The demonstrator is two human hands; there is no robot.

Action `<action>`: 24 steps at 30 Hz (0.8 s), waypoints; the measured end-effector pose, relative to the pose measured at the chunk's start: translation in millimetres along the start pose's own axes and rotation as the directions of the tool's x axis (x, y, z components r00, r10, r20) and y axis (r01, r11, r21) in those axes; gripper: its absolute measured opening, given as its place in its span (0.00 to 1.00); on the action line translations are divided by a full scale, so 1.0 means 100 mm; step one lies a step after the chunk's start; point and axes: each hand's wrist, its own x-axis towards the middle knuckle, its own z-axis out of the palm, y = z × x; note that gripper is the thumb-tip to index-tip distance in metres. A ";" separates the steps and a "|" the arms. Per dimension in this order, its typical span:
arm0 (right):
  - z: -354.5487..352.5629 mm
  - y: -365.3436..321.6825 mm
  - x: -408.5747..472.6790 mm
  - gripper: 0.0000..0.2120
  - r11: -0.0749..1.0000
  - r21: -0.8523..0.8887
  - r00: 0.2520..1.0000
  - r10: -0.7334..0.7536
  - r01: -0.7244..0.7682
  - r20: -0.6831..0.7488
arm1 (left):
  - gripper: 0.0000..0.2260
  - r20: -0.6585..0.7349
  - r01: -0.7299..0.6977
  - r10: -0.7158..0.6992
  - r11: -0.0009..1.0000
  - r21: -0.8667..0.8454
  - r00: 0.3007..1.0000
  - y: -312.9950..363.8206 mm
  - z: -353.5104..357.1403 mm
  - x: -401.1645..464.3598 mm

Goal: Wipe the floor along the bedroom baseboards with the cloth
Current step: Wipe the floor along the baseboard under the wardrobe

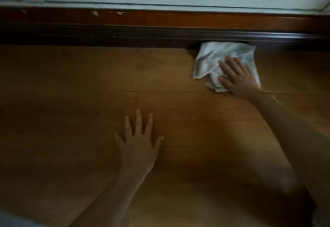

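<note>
Cloth (214, 57), white and crumpled, is pressed flat on the wooden floor (71, 83) at the upper right of the frame by the right hand (237, 76), whose fingers (230, 62) are laid out straight over it; its far edge is tucked against the dark baseboard (125, 35). The left hand (139, 144) is planted at lower centre, fingers spread wide, nothing held.

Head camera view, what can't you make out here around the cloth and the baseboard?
- Floor under the cloth: covered by it and the right hand.
- Cloth's far edge: lost in shadow under the baseboard.
- Baseboard's ends: cut off by both frame edges.
- Left hand: palm hidden against the floor.
</note>
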 end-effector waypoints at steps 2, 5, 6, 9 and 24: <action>0.02 0.11 -0.16 0.33 0.988 0.018 0.988 0.152 -0.152 -0.037 | 0.33 0.006 -0.005 0.005 1.000 -0.002 1.000 -0.19 -0.03 0.06; 0.12 -0.46 0.04 0.28 0.984 0.033 0.983 0.177 -0.176 -0.048 | 0.34 0.040 -0.035 0.034 0.999 0.018 0.999 -0.39 -0.07 0.12; 0.15 -0.75 0.17 0.28 0.991 0.024 0.991 0.131 -0.131 -0.035 | 0.34 0.045 -0.050 0.049 0.998 0.032 0.998 -0.43 -0.08 0.13; 0.23 -1.76 0.52 0.28 0.996 0.008 0.996 -0.093 0.093 0.007 | 0.35 0.026 -0.097 0.095 0.991 0.089 0.995 -0.51 -0.09 0.17; 0.08 0.09 0.03 0.30 0.923 -0.185 0.930 0.358 -0.339 0.084 | 0.36 0.080 -0.129 0.122 0.988 0.080 0.989 -0.53 -0.13 0.23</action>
